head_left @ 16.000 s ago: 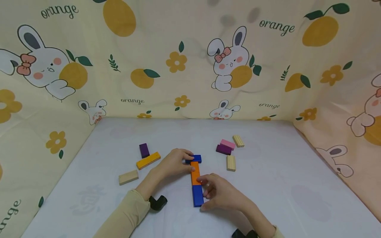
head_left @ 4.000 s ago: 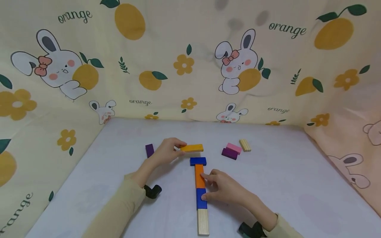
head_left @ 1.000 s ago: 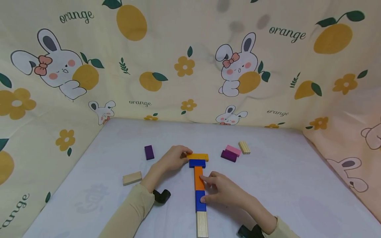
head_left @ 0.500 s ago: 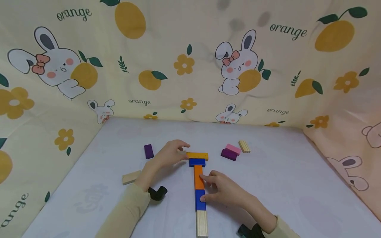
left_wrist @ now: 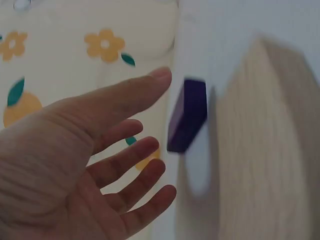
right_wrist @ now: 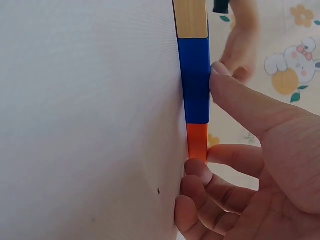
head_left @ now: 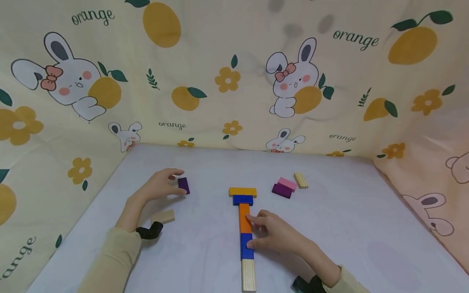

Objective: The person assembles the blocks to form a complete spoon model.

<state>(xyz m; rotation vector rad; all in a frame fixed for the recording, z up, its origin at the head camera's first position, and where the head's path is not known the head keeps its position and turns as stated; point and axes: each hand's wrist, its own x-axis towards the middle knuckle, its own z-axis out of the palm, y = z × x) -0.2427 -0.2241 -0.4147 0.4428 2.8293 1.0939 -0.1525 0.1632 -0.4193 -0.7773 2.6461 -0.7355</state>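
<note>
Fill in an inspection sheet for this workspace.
Surface: white tabletop, with a small dark speck in the right wrist view.
Job's things: a column, near to far: natural wood block, near blue block, orange block, crosswise blue block, crosswise yellow block; at left, single purple block.
Clutter: at left, pale block; at right, pink block against dark purple block, ribbed wooden block just beyond.
Grips: left grip at the single purple block, contact unclear; right grip touches the orange block and near blue block.
Cables: nothing seen.
Surroundings: bunny-and-orange printed cloth behind and at both sides.
</note>
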